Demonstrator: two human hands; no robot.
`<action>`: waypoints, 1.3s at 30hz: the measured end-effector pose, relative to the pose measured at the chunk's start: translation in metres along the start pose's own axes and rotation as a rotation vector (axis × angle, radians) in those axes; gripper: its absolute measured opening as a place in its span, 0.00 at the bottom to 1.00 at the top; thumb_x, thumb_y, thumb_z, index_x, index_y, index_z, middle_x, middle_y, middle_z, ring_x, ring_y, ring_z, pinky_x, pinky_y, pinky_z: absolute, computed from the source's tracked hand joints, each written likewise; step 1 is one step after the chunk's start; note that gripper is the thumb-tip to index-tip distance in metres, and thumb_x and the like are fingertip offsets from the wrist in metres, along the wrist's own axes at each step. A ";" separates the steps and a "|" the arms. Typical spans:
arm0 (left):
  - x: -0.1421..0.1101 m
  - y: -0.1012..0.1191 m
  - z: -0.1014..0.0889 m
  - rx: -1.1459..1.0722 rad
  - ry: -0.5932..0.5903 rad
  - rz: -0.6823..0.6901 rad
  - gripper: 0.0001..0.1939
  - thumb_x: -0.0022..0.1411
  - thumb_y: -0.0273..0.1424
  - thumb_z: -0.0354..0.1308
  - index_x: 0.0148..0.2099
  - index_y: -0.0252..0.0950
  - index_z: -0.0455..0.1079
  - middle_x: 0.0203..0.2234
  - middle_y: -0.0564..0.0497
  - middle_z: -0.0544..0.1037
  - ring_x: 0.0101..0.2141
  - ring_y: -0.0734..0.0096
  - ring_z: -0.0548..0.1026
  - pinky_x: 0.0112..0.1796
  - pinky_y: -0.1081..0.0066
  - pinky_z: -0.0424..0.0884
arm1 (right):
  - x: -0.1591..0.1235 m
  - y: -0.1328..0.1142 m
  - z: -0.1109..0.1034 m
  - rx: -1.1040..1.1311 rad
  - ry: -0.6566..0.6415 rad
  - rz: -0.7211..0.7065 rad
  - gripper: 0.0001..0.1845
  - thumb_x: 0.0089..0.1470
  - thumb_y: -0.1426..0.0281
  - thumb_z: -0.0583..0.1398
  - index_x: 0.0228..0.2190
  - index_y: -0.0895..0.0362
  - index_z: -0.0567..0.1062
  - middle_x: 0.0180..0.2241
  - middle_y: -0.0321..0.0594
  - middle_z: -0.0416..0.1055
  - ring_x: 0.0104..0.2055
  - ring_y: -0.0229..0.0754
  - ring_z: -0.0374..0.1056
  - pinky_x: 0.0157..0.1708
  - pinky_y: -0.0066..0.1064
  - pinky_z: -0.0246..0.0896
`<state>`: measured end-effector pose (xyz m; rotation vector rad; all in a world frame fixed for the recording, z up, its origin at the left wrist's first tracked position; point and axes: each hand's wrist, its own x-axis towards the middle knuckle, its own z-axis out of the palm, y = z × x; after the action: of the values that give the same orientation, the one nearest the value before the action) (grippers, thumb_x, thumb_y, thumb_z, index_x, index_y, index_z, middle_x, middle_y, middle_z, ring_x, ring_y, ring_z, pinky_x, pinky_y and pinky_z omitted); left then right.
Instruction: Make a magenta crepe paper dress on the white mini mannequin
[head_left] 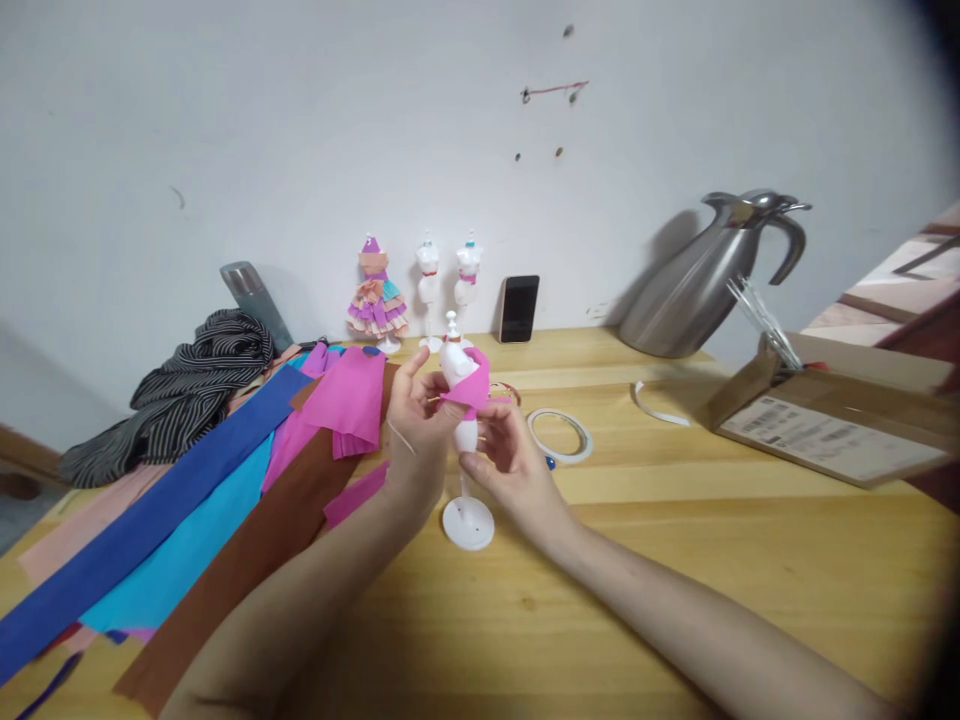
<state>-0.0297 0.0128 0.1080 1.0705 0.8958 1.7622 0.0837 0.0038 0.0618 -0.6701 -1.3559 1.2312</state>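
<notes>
A small white mannequin (457, 362) on a round white base (469, 523) stands on the wooden table (675, 560). A pink piece of crepe paper (474, 388) is wrapped around its torso. My left hand (415, 420) is closed on the mannequin's left side and presses the paper against it. My right hand (504, 450) pinches the mannequin's lower body from the right, just below the paper. Three more mannequins stand by the wall; one (376, 298) wears a ruffled paper dress, and two (429, 280) (467, 276) are nearly bare.
Long crepe paper strips in blue (150, 500), teal, brown (255, 550) and pink (349, 395) cover the table's left. A striped cloth (187, 385) lies at the far left. A tape roll (560, 435), phone (519, 308), steel jug (697, 280) and cardboard box (832, 420) are nearby.
</notes>
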 end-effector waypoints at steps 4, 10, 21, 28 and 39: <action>-0.005 -0.001 0.003 0.032 0.010 -0.021 0.36 0.49 0.33 0.69 0.59 0.35 0.60 0.35 0.50 0.76 0.31 0.73 0.75 0.34 0.73 0.70 | -0.005 -0.005 0.004 -0.097 0.059 -0.057 0.23 0.50 0.63 0.65 0.44 0.50 0.63 0.46 0.42 0.67 0.47 0.43 0.67 0.48 0.40 0.64; -0.004 -0.002 0.001 0.100 0.021 0.037 0.35 0.47 0.31 0.69 0.56 0.36 0.61 0.36 0.50 0.76 0.35 0.70 0.75 0.35 0.71 0.70 | -0.004 -0.004 0.007 0.025 0.022 -0.045 0.21 0.50 0.64 0.66 0.43 0.49 0.63 0.42 0.37 0.69 0.42 0.41 0.70 0.46 0.37 0.66; 0.000 -0.001 -0.003 0.241 -0.014 0.166 0.36 0.47 0.27 0.68 0.58 0.37 0.61 0.42 0.46 0.76 0.41 0.65 0.75 0.38 0.69 0.70 | -0.004 -0.012 0.008 0.127 -0.061 0.027 0.19 0.51 0.60 0.66 0.40 0.50 0.65 0.37 0.36 0.71 0.33 0.38 0.69 0.34 0.32 0.71; 0.002 0.005 -0.006 0.284 -0.054 0.103 0.30 0.50 0.27 0.63 0.57 0.35 0.67 0.38 0.46 0.77 0.32 0.71 0.72 0.29 0.73 0.67 | 0.000 -0.009 0.003 0.200 -0.041 0.076 0.21 0.48 0.60 0.67 0.40 0.50 0.65 0.42 0.38 0.71 0.35 0.41 0.71 0.36 0.38 0.72; -0.002 0.022 -0.004 0.122 -0.102 0.040 0.23 0.52 0.31 0.61 0.52 0.35 0.70 0.33 0.48 0.76 0.29 0.71 0.71 0.28 0.72 0.66 | 0.002 -0.013 -0.001 0.253 -0.043 0.135 0.22 0.47 0.59 0.68 0.41 0.51 0.67 0.40 0.39 0.73 0.35 0.42 0.72 0.38 0.39 0.71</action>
<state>-0.0392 0.0025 0.1253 1.2538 0.9342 1.6871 0.0879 0.0020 0.0741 -0.5657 -1.1779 1.5036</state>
